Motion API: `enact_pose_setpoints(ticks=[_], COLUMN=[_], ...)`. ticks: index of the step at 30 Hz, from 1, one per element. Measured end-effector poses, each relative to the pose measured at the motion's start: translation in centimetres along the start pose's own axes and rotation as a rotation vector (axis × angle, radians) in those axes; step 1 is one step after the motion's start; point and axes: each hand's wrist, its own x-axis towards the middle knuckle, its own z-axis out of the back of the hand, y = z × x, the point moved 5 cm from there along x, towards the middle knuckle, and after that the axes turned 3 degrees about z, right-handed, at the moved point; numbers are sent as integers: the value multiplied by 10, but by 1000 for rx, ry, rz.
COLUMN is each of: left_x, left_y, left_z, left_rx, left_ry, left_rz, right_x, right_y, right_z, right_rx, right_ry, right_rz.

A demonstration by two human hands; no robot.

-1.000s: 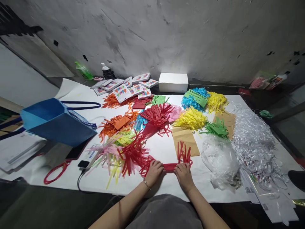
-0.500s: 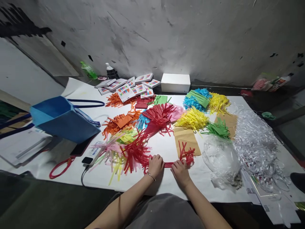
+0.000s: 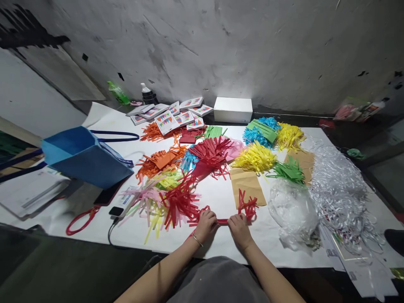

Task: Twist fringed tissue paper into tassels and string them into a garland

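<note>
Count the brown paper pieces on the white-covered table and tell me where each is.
2. One brown piece lies beyond the right hand, partly covered by red fringe; the other brown piece is farther right, partly under green fringe. More may be hidden.

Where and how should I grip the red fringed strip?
Probably pinch the red fringed strip at its narrow middle, from above: that section shows between the left hand and right hand, running sideways, while loose fringe spreads beyond the right.
</note>
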Motion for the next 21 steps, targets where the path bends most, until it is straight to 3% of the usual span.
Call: enact_pose_setpoints(ticks=[6,10,12,17,21], left_x=[-5,3,6,6,1], left_y=[-3,-8,-9,-6,-7], left_z=[9,9,9,8,3], left_rx=[40,145,150,125,102], left_ry=[1,-23,-33,-18,-2], left_rz=[109,237,246,131,-30], right_x=[-6,3,6,6,6], right_y=[-22,-19,-13,2,3], right_z=[13,19,19,8,3], right_rx=[-51,-89,-83,5,26], right_ry=[-37,-47,-45,6,-3], right_rz=[-179,-254,-225,23,23])
